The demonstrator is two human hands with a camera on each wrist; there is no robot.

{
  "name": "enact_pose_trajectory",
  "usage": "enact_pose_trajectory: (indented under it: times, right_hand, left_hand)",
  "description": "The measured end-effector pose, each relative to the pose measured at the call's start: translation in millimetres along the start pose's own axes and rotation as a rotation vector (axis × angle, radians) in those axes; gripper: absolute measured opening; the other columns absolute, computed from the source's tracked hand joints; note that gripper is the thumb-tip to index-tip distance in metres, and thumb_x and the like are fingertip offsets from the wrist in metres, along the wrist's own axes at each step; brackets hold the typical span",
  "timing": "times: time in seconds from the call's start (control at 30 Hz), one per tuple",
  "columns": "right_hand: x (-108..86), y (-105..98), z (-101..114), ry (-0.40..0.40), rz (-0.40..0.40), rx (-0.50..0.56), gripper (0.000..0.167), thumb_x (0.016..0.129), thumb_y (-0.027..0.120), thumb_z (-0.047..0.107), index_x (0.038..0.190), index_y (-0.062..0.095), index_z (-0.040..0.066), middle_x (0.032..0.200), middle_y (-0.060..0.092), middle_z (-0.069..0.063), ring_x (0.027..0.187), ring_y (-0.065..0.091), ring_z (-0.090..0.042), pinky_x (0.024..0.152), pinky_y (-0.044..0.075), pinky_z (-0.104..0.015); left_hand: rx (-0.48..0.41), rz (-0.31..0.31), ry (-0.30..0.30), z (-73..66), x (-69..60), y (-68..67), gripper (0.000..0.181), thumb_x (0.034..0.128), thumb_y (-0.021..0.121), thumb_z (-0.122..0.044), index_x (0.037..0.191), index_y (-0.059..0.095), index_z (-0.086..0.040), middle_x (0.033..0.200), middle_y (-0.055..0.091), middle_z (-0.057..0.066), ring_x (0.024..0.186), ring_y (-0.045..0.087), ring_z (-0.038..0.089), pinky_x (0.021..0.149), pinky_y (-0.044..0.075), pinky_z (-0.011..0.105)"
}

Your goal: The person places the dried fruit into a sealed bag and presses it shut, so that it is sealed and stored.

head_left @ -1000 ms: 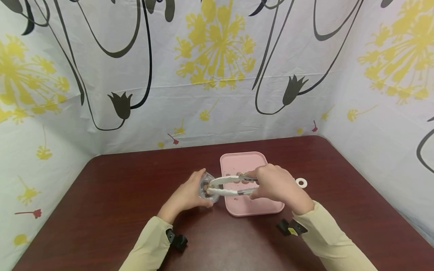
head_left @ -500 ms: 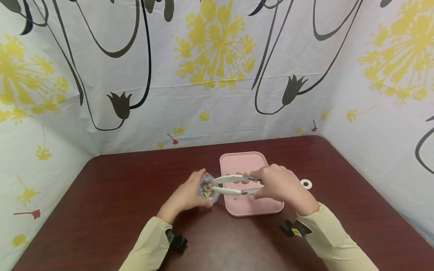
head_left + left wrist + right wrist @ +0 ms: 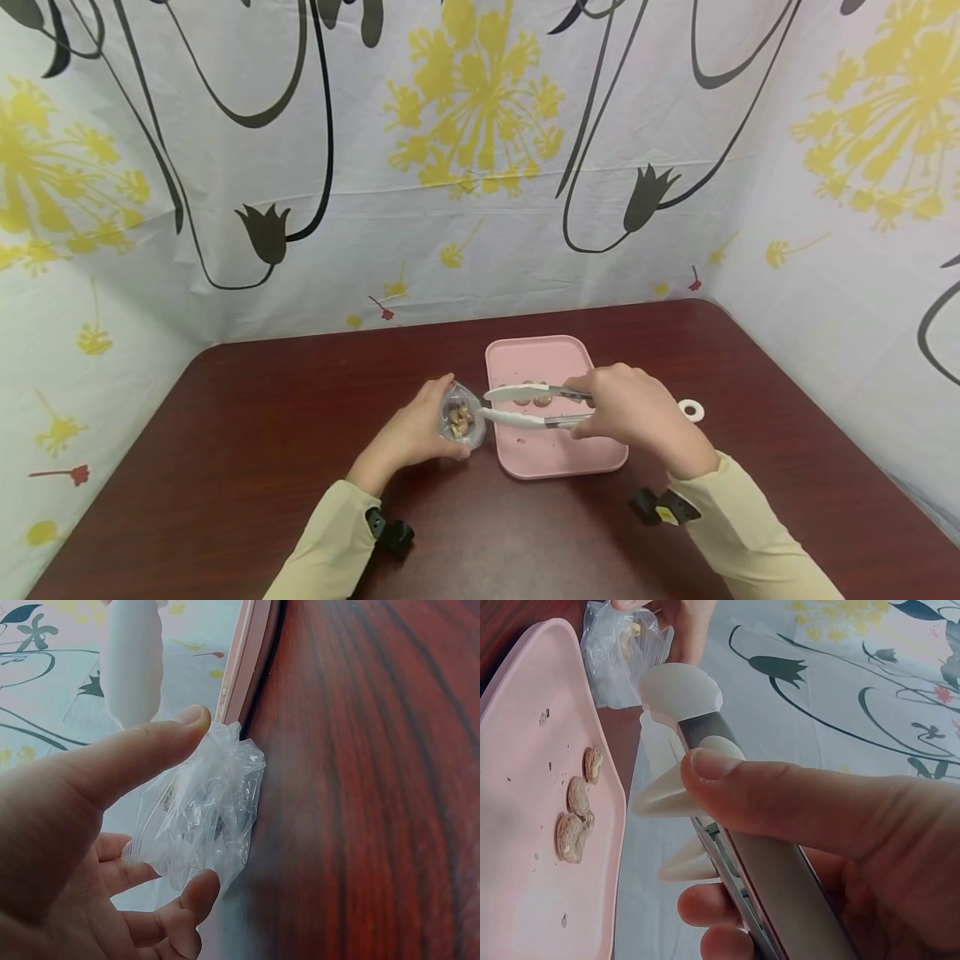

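My left hand [image 3: 412,427] is curled round a small clear plastic bag [image 3: 202,802], its mouth facing up. Brown and yellowish nut-like pieces [image 3: 459,419] lie inside the bag. In my right hand [image 3: 636,410] I grip metal tongs with white tips [image 3: 681,690]. The tips stand apart just right of the bag, over the left edge of the pink tray [image 3: 566,458], and nothing shows between them. Several brown, nut-like pieces [image 3: 574,836] rest on the tray below the tongs, partly hidden in the head view.
Small dark crumbs dot the tray. A dark red wooden table [image 3: 300,400] lies under everything, and a white patterned cloth [image 3: 450,250] hangs behind it. The white ring [image 3: 692,410] at the tongs' end sticks out behind my right hand.
My right hand has drawn the tongs to the right, taking their tips out of the bag's mouth. The nut-like pieces in the bag now show more. My left hand stays in place.
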State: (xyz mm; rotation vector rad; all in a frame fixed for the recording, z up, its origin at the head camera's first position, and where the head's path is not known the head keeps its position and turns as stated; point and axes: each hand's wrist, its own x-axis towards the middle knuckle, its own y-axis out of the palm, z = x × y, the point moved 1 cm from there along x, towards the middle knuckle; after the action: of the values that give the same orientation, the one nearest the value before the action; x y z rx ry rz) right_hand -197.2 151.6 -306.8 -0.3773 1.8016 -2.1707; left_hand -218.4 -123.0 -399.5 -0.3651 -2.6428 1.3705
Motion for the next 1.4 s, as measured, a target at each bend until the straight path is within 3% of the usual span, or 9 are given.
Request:
enact_pose_trajectory:
  times: [0.33,0.73,1.13,1.4]
  right_hand:
    - [-5.4,-0.7,-12.8,0.03,-0.009,-0.014,0.046,0.065,0.081,0.028,0.11,0.071,0.024,0.068,0.056,0.009,0.064,0.049,-0.014,0.057,0.04,-0.034]
    - [-11.8,1.6,-32.7,0.076,-0.039,-0.018,0.045,0.065,0.075,0.025,0.11,0.071,0.02,0.061,0.049,0.007,0.061,0.046,-0.015,0.053,0.036,-0.032]
    - [-14.5,4.5,-46.3,0.102,-0.032,-0.015,0.033,0.065,0.078,0.029,0.096,0.071,0.022,0.068,0.058,0.009,0.063,0.051,-0.015,0.053,0.04,-0.036]
    - [-17.8,7.5,-55.3,0.134,-0.028,-0.003,0.04,0.065,0.08,0.031,0.102,0.072,0.019,0.073,0.062,0.007,0.066,0.054,-0.016,0.054,0.042,-0.038]
  left_hand:
    - [0.005,0.011,0.0,0.7,0.5,0.1,0.109,0.063,0.088,-0.035,0.15,0.026,-0.009,0.146,0.038,0.012,0.117,0.052,0.029,0.095,0.045,0.05]
    - [0.01,0.018,-0.012,1.0,0.9,-0.3,0.11,0.0628,0.088,-0.035,0.15,0.025,-0.01,0.146,0.037,0.011,0.117,0.052,0.027,0.095,0.045,0.049]
    - [0.007,0.021,-0.014,0.1,0.1,-1.0,0.11,0.063,0.088,-0.035,0.15,0.026,-0.01,0.147,0.037,0.011,0.117,0.052,0.027,0.096,0.045,0.049]
    - [0.01,0.018,-0.013,0.7,-1.0,-1.7,0.109,0.063,0.088,-0.034,0.15,0.026,-0.011,0.146,0.037,0.011,0.118,0.052,0.028,0.096,0.044,0.049]
